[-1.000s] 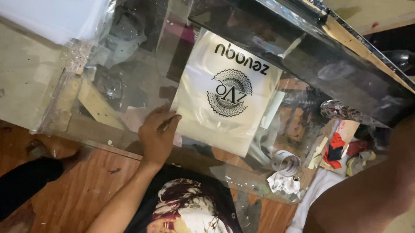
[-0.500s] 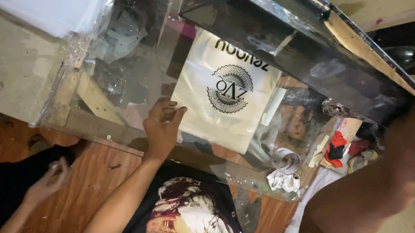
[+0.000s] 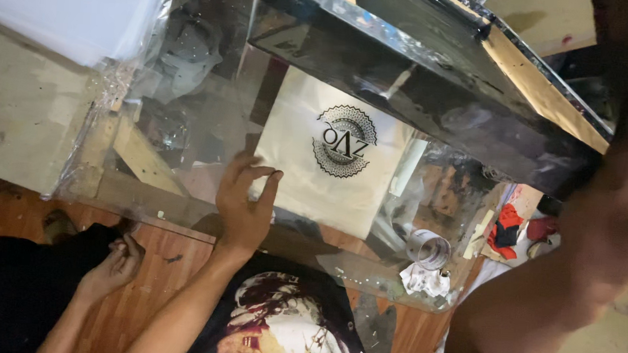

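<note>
Big dark glossy press plate (image 3: pixel 436 82) is filling the top middle and is covering the top edge of the cream bag (image 3: pixel 307 176), so the bag's upper part is hidden. Plate's far right end is running behind the right arm and is hard to follow. White slab (image 3: pixel 56 1) is sitting top left, cut off by the frame edge. Clear plastic sheeting (image 3: pixel 107 120) is hanging over the wooden bench (image 3: pixel 12 122); glare and reflections are making what sits under it hard to read.

Right arm is taking up the whole right side, blurred and very close to the camera. Right hand (image 3: pixel 621 199) is sitting up against the plate's right end in dark shadow: cannot tell whether it is clenched or released, or what it is touching.

The cream bag with its round black emblem (image 3: pixel 343 151) is lying flat on the work surface, just under the plate.

Left hand (image 3: pixel 243 205) is resting on the bag's near left corner, fingers spread and loose, thumb out on the bag, pressing flat, grasping nothing.

Another person's hand (image 3: pixel 116 259) is lying lower left on black cloth, fingers curled, well apart from the bag.

Clear tape roll (image 3: pixel 429 249) is sitting near the bag's right side, crumpled paper (image 3: pixel 424 281) just beside it.
</note>
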